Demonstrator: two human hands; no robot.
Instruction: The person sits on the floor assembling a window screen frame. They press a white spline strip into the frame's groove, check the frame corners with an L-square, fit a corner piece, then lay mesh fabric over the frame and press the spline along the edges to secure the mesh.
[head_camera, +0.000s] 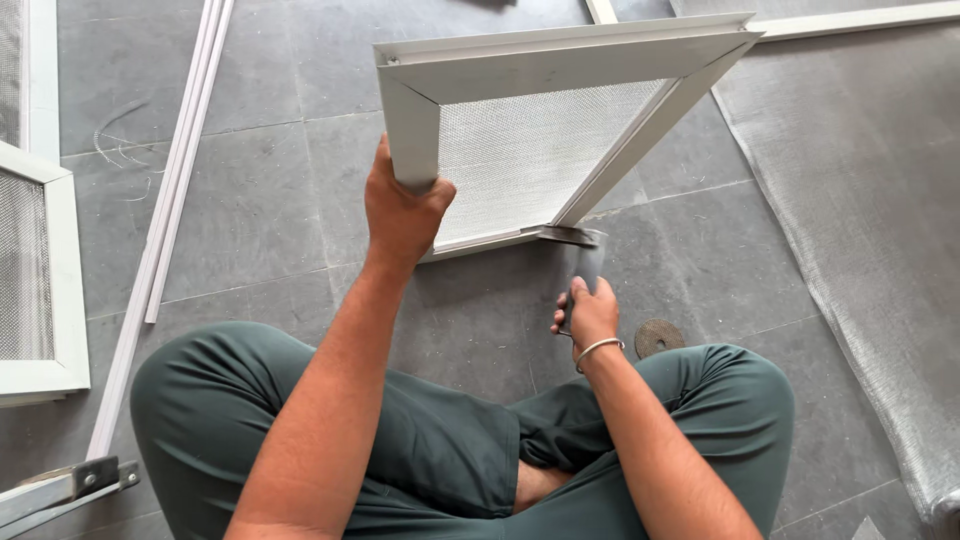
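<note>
- The left hand (400, 215) is clenched around the left bar of a white frame (560, 70), thumb on the near face and fingers wrapped out of sight behind it.
- That grip seems to be what keeps the frame tilted up off the floor (270, 220), its near edge low in front of the crossed legs (440, 450) and its far corner raised toward the camera.
- The right hand (590, 315) is closed on a loose grey strip of mesh (585, 262) hanging from the frame's lower right corner, likely pulled taut so it stands clear of the bar.
- A metal bangle (598, 347) sits on that wrist; whether the hand also holds a small tool cannot be made out.
- Fine mesh fills the frame's opening.
- A dark round disc (658, 337) lies on the floor just beside the right knee.
- A wide mesh sheet (860, 200) lies spread to the right, cut off by the picture edge.
- Long white strips (170, 200) lie at left, near another meshed frame (45, 280), only partly in view.
- A metal piece (70, 485) at the lower left corner is too cropped to identify.
</note>
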